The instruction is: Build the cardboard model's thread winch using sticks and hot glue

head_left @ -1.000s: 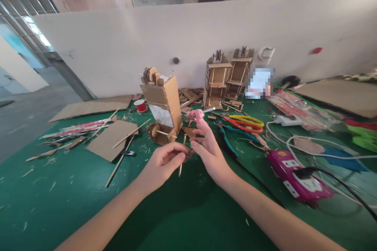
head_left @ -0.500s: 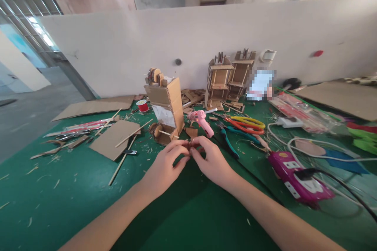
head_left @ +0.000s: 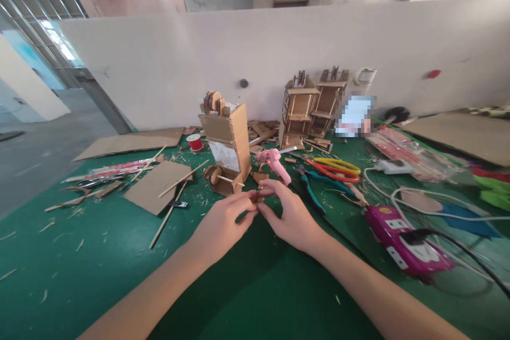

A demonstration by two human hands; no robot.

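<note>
Where the hands meet in the head view: left hand point(head_left: 228, 220) and right hand point(head_left: 294, 217) pinch a small brown piece point(head_left: 258, 196) between narrow-set fingertips, its shape mostly hidden.
Piece's place: above the green table point(head_left: 247, 297), just nearside of the cardboard model point(head_left: 239, 141).
Beyond the right fingers: pink glue gun point(head_left: 274, 163).
Leftward: cardboard sheet point(head_left: 149, 191), one thin stick point(head_left: 183, 178) across it.
Rightward: teal-handled pliers point(head_left: 312, 196), then purple power strip point(head_left: 380, 223).

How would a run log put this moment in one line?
left hand: holding small brown piece; right hand: at it, grip unclear; ahead: pink glue gun, cardboard structure
</note>
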